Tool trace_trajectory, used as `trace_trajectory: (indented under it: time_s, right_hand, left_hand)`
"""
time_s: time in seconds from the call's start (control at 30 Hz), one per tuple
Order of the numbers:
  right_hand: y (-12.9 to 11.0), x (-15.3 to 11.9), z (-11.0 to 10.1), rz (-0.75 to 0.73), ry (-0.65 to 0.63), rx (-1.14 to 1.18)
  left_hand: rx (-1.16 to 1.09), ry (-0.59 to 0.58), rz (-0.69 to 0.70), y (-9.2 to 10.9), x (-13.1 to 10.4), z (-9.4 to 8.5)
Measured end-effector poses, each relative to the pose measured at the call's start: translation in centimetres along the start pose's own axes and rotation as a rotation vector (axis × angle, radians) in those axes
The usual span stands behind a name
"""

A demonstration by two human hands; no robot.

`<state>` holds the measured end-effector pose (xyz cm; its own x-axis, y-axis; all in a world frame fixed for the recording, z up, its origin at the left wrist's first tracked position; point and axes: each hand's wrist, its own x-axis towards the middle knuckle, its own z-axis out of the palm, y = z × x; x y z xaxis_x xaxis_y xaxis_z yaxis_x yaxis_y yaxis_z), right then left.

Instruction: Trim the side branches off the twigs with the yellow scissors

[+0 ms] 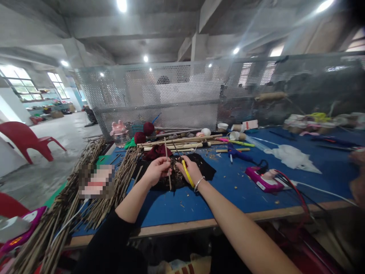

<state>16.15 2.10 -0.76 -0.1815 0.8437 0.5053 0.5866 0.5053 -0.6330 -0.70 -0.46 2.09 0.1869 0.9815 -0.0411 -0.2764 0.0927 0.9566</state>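
My left hand [157, 171] is closed on a thin wooden stick [167, 152], held nearly upright. Close beside it, my right hand [191, 169] grips a yellow-handled tool [187, 173] whose thin dark blade points up and left, towards the stick. Whether the blade touches the stick I cannot tell. Under both hands lies a black cloth [207, 169] strewn with brown shavings and bits of bark. A bundle of thin sticks [125, 171] rests just left of my left hand. Behind the hands is a dark red cloth [156, 152].
Longer sticks [65, 194] are heaped along the left edge. Dark red yarn balls [148, 128] and a pink jar [119, 133] stand at the back, before a perforated metal screen [159, 91]. To the right are a blue glue gun [238, 153], a purple power strip [264, 179] and a white plastic bag [295, 158].
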Motion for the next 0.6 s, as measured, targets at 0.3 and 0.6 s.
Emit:
trace_trajectory:
  time_s: [0.3,0.6]
  right_hand:
    - [-0.1,0.2,-0.1,0.017,-0.039,0.024]
    - [-0.4,0.1,-0.2,-0.022,-0.101,0.064]
  left_hand:
    - [0.337,0.064,-0.141,-0.1,-2.6,-0.6]
    - [1.513,0.559,-0.165,4.0,-5.6,-7.3]
